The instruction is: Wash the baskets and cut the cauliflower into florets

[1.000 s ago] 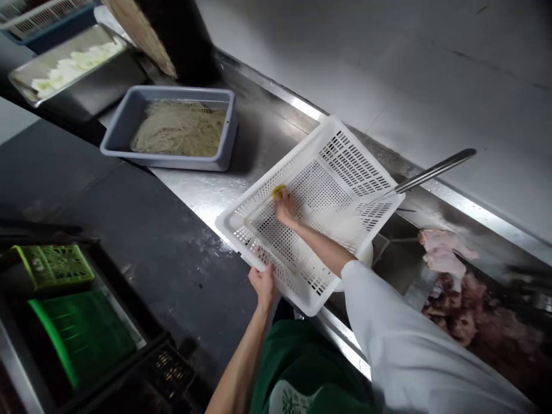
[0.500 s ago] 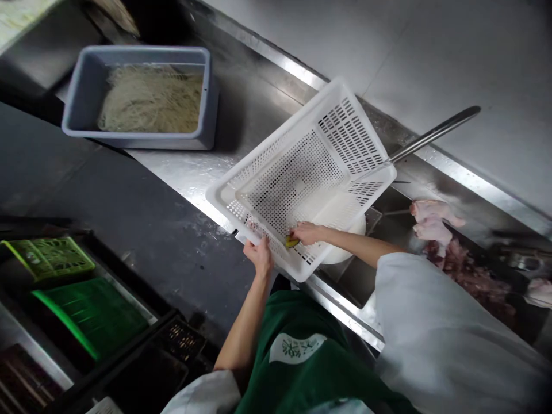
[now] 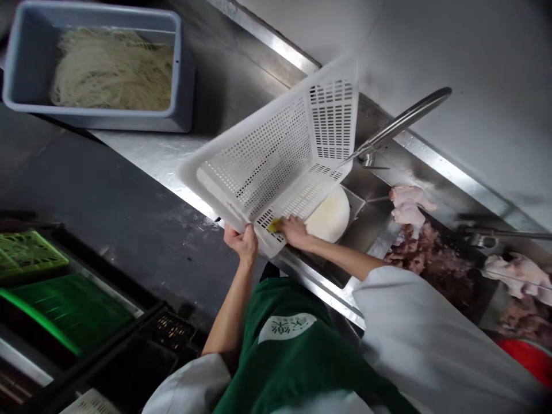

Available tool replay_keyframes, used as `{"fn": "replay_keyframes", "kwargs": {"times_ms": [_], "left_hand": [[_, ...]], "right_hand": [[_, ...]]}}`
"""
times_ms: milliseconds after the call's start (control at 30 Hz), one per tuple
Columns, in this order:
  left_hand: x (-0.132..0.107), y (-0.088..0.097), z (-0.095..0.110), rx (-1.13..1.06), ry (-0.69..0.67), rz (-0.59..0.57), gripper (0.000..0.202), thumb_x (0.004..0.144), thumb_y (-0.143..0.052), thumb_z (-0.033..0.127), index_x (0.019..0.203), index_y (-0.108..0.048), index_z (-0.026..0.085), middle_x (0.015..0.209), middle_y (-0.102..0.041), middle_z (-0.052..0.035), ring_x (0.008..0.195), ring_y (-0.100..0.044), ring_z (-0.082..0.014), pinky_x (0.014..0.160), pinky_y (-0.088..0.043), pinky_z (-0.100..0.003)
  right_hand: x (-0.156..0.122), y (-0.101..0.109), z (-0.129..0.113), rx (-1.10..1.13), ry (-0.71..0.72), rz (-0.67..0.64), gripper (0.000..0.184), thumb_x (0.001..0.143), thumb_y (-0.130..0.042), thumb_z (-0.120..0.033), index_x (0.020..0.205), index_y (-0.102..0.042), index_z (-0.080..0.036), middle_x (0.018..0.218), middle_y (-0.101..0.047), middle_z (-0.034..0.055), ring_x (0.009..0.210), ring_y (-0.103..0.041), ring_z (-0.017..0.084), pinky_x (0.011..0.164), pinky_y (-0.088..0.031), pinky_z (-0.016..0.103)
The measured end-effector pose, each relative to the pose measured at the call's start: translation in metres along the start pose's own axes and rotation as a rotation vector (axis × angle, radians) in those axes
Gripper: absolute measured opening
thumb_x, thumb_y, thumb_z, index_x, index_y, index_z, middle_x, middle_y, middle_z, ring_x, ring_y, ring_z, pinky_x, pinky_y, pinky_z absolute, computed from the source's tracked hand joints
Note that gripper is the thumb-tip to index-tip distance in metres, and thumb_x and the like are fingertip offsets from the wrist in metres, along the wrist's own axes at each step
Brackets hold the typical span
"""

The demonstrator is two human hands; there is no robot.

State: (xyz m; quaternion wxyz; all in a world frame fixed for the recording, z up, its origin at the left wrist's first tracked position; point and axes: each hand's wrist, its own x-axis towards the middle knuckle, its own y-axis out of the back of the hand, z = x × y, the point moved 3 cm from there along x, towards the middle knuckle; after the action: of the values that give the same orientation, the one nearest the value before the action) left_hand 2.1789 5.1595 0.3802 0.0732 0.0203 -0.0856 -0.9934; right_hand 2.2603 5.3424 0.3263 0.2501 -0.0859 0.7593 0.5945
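A white perforated plastic basket (image 3: pixel 276 144) is tilted over the sink edge, its open side facing toward me and to the right. My left hand (image 3: pixel 242 241) is closed on the basket's near rim, thumb over the edge. Inside, my right hand (image 3: pixel 295 231) presses a yellow-green sponge (image 3: pixel 275 225) against the slotted lower wall, fingers closed round it. A steel faucet (image 3: pixel 405 122) reaches over the basket's right end, with a thin stream of water at its tip. Below the basket a round cream-white board or lid (image 3: pixel 330 215) lies in the sink, partly hidden.
A grey-blue tub (image 3: pixel 185 109) of pale noodles (image 3: pixel 114 72) stands on the steel counter (image 3: pixel 142 155) at left. Raw poultry pieces (image 3: pixel 409 207) and dark red meat (image 3: pixel 431 259) lie in the right sink. Green crates (image 3: pixel 73 313) sit lower left.
The basket has tipped further, its far long side rising, which uncovers more of the round white thing. My right hand has moved the sponge along the lower wall. The view has shifted right.
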Motion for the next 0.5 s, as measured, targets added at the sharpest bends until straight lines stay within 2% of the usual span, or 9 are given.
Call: {"fn": "replay_keyframes", "kwargs": {"times_ms": [33, 100, 133, 200, 300, 333, 367, 400, 500], "left_hand": [[-0.003, 0.001, 0.004, 0.015, -0.060, 0.005, 0.027, 0.064, -0.062, 0.020, 0.056, -0.035, 0.022, 0.067, -0.039, 0.0036, 0.069, -0.042, -0.0128, 0.068, -0.040, -0.026], [-0.010, 0.000, 0.008, 0.035, -0.150, 0.014, 0.030, 0.063, -0.060, 0.020, 0.054, -0.032, 0.022, 0.066, -0.036, 0.0035, 0.067, -0.037, -0.0122, 0.066, -0.036, -0.026], [-0.012, -0.001, 0.009, 0.043, -0.161, 0.005, 0.029, 0.063, -0.059, 0.020, 0.053, -0.032, 0.022, 0.066, -0.036, 0.0033, 0.066, -0.037, -0.0123, 0.065, -0.035, -0.026], [-0.016, -0.003, 0.009, 0.052, -0.164, 0.007, 0.028, 0.063, -0.059, 0.020, 0.054, -0.032, 0.022, 0.067, -0.035, 0.0031, 0.066, -0.035, -0.0125, 0.065, -0.034, -0.027], [-0.018, -0.003, 0.008, 0.059, -0.196, 0.026, 0.027, 0.064, -0.059, 0.020, 0.055, -0.033, 0.022, 0.067, -0.036, 0.0031, 0.067, -0.036, -0.0125, 0.066, -0.034, -0.027], [-0.019, -0.003, 0.007, 0.058, -0.217, 0.032, 0.027, 0.064, -0.059, 0.020, 0.055, -0.033, 0.022, 0.067, -0.037, 0.0032, 0.067, -0.037, -0.0123, 0.065, -0.034, -0.027], [-0.019, -0.002, 0.006, 0.055, -0.241, 0.037, 0.028, 0.065, -0.059, 0.020, 0.055, -0.033, 0.022, 0.066, -0.037, 0.0034, 0.066, -0.037, -0.0120, 0.065, -0.033, -0.027], [-0.020, -0.001, 0.005, 0.048, -0.271, 0.047, 0.029, 0.065, -0.059, 0.021, 0.054, -0.032, 0.022, 0.065, -0.037, 0.0037, 0.065, -0.037, -0.0116, 0.064, -0.033, -0.027], [-0.021, 0.000, 0.003, 0.033, -0.367, 0.079, 0.033, 0.065, -0.058, 0.021, 0.053, -0.026, 0.022, 0.063, -0.035, 0.0044, 0.061, -0.036, -0.0109, 0.060, -0.031, -0.027]], "right_hand": [[-0.001, 0.009, 0.026, -0.044, -0.193, 0.023, 0.048, 0.099, -0.043, -0.016, 0.141, -0.065, -0.024, 0.139, -0.064, 0.0176, 0.128, -0.053, 0.036, 0.104, -0.045, 0.051], [0.003, 0.025, 0.062, -0.078, -0.363, 0.059, 0.051, 0.099, -0.041, -0.016, 0.146, -0.058, -0.016, 0.142, -0.059, 0.0257, 0.128, -0.052, 0.040, 0.101, -0.046, 0.054], [0.005, 0.028, 0.068, -0.067, -0.396, 0.071, 0.050, 0.101, -0.039, -0.018, 0.147, -0.057, -0.015, 0.141, -0.058, 0.0263, 0.127, -0.052, 0.039, 0.098, -0.048, 0.051], [0.007, 0.016, 0.048, 0.010, -0.314, 0.069, 0.046, 0.105, -0.036, -0.024, 0.144, -0.059, -0.019, 0.137, -0.060, 0.0230, 0.121, -0.055, 0.036, 0.094, -0.050, 0.046], [0.003, -0.019, -0.012, 0.099, -0.048, 0.036, 0.037, 0.107, -0.041, -0.037, 0.135, -0.063, -0.030, 0.136, -0.063, 0.0110, 0.121, -0.054, 0.031, 0.096, -0.048, 0.041], [0.002, -0.027, -0.022, 0.102, 0.014, 0.037, 0.035, 0.108, -0.041, -0.036, 0.132, -0.065, -0.030, 0.138, -0.062, 0.0098, 0.123, -0.053, 0.030, 0.098, -0.047, 0.041], [0.003, -0.030, -0.024, 0.089, 0.039, 0.040, 0.035, 0.108, -0.040, -0.033, 0.133, -0.065, -0.030, 0.140, -0.061, 0.0101, 0.124, -0.052, 0.030, 0.099, -0.046, 0.042], [0.006, -0.030, -0.016, 0.068, 0.005, 0.056, 0.037, 0.108, -0.038, -0.029, 0.134, -0.064, -0.028, 0.141, -0.061, 0.0122, 0.124, -0.052, 0.031, 0.099, -0.045, 0.043], [0.015, -0.017, 0.030, -0.003, -0.320, 0.178, 0.043, 0.108, -0.032, -0.022, 0.142, -0.058, -0.017, 0.140, -0.059, 0.0208, 0.123, -0.052, 0.035, 0.098, -0.044, 0.047]]}}
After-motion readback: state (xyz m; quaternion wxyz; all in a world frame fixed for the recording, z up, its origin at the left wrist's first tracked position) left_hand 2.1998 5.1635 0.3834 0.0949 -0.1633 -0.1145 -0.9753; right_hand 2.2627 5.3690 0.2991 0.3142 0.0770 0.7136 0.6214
